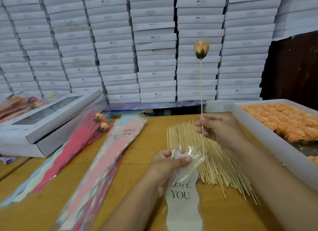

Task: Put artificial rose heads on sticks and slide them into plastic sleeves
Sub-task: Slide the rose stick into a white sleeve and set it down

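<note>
My right hand [218,129] pinches the stick [201,93] low down, btwn thumb & fingers, held upright w/ the peach rose head [201,49] already seated on top, well above the bench [86,187]. My left hand [165,163] grips the mouth of a clear "LOVE YOU" sleeve [182,191], thumb on top of the film; the rest of the sleeve lies flat on the bench toward me. The stick's bottom tip sits right at the sleeve opening; can't tell if it's inside yet, film is too clear.

So, by my read: head-on-stick is done for this one, I'm at the sleeving step. Next move needs the mouth held open w/ the left & the stick fed straight down the sleeve's length w/o snagging the film.

Spare sticks [211,162] are fanned out under my hands, tray of rose heads [284,122] to the right, sleeve stack [110,155] & finished roses [101,123] to the left.
</note>
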`<action>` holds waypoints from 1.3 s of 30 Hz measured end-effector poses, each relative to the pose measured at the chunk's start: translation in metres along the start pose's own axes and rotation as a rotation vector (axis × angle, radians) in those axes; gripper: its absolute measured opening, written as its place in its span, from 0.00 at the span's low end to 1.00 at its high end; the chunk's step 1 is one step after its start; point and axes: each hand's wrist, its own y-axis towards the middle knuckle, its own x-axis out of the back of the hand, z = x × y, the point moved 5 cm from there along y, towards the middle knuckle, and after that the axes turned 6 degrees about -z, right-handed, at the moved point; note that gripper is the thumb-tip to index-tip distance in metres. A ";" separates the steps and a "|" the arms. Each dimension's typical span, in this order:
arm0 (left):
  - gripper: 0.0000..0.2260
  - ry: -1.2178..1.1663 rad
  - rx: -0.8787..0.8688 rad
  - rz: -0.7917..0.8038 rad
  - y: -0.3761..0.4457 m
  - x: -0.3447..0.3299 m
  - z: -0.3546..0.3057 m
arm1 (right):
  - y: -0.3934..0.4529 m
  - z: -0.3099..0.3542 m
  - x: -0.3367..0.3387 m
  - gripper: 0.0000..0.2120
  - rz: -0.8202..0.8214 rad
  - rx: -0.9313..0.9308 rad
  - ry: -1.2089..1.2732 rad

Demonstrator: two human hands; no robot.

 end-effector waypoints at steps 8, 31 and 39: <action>0.25 0.007 -0.005 -0.021 0.001 0.001 0.001 | -0.010 -0.010 0.004 0.05 0.030 -0.031 -0.038; 0.11 0.072 -0.011 0.034 0.004 -0.004 0.005 | -0.016 -0.043 -0.009 0.05 0.127 -0.153 -0.084; 0.18 0.062 -0.032 0.051 0.003 -0.007 0.006 | -0.018 -0.043 -0.013 0.04 0.111 -0.114 -0.139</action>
